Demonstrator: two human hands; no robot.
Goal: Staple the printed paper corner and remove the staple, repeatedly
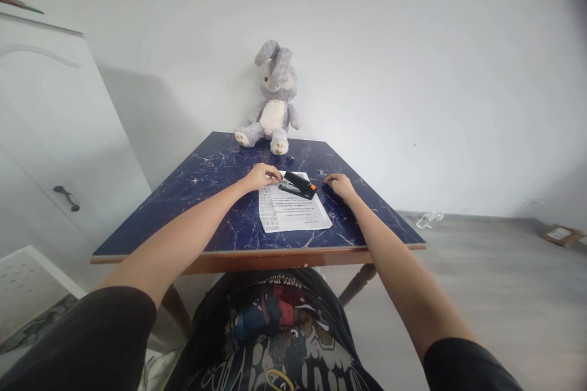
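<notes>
With 12 o'clock pointing away from me, my left hand [263, 177] sits at about 9 to 10 o'clock of the black stapler [302, 188], thumb and fingers bent toward its bare metal end. I cannot tell whether that grip is pinching the metal or only hovering beside it. My right hand [340, 186] is at 3 o'clock, fingers loosely curved, holding nothing.

The stapler lies over the upper part of a printed sheet [297, 220], its top arm lifted from the base and its orange-marked end toward 4 o'clock. To work it well, I would brace that end with the right hand, use light fingertips on the metal, and mind the raised arm, which could snap down or swing the base round. The sheet looks thin, so dragging the stapler might crease it.

The worktop [206, 159] is dark blue with pale marble veins and a brown wooden edge at 6 o'clock. A grey plush rabbit [273, 116] sits at 12 o'clock against a pale wall [389, 61]. A white cabinet [55, 116] stands at 10 o'clock; at 3 o'clock, a box [562, 234] rests on the grey floor [481, 281].
</notes>
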